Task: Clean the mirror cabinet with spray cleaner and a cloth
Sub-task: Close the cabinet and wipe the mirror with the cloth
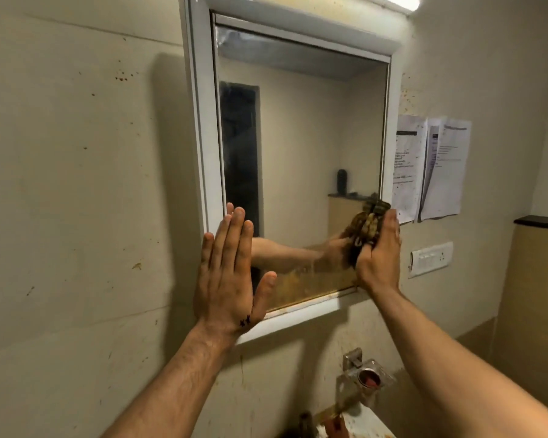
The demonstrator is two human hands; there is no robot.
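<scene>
The mirror cabinet has a white frame and hangs on the beige wall. Its glass is smeared brown along the bottom edge. My left hand lies flat with fingers spread against the cabinet's lower left corner, holding nothing. My right hand presses a bunched dark patterned cloth against the glass at the lower right corner. The mirror reflects that arm and cloth. No spray bottle is in view.
Two printed paper sheets are stuck on the wall right of the cabinet, above a white switch plate. A metal wall fitting sits below the cabinet, with a stained white basin edge under it. A light bar glows on top.
</scene>
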